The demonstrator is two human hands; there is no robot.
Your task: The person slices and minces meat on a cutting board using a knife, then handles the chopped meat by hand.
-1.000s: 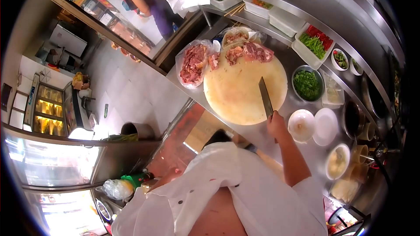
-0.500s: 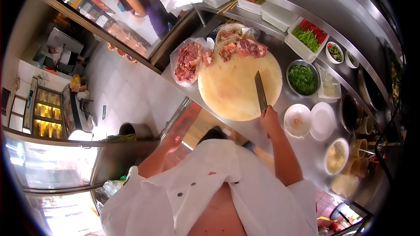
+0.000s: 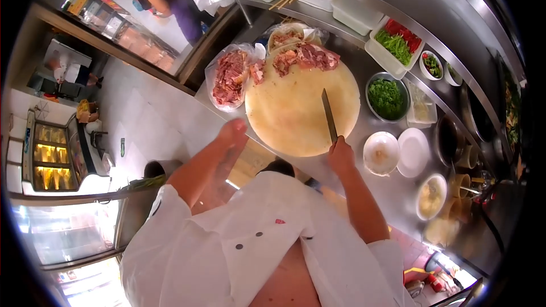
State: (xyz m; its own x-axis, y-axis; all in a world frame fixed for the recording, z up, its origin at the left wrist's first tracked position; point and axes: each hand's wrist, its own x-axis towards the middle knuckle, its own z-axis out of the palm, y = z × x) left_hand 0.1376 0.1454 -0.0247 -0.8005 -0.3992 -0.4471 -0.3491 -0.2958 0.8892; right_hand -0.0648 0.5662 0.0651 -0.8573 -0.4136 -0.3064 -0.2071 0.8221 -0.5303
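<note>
My right hand [image 3: 341, 155] is closed around the handle of a kitchen knife [image 3: 329, 115], whose blade points away from me over the round cutting board [image 3: 296, 111]. My left hand [image 3: 232, 132], smeared by motion, is off the counter's front edge, just left of the board, and its fingers cannot be made out. Pieces of raw meat [image 3: 313, 57] lie along the board's far edge. At the board's left, a clear plastic bag of cut meat [image 3: 230, 77] rests on the counter, with a small piece of meat [image 3: 257, 71] between them.
Right of the board are a metal bowl of chopped greens [image 3: 387, 98], a white bowl [image 3: 381, 153] and a white plate [image 3: 413, 152]. A shelf behind holds a tub of cut peppers [image 3: 396, 45] and other containers. Another person [image 3: 165, 5] stands beyond the counter.
My left hand has come up and forward from lower down, towards the counter edge. The knife has turned slightly, showing a narrower blade. The whole view has shifted a little.
</note>
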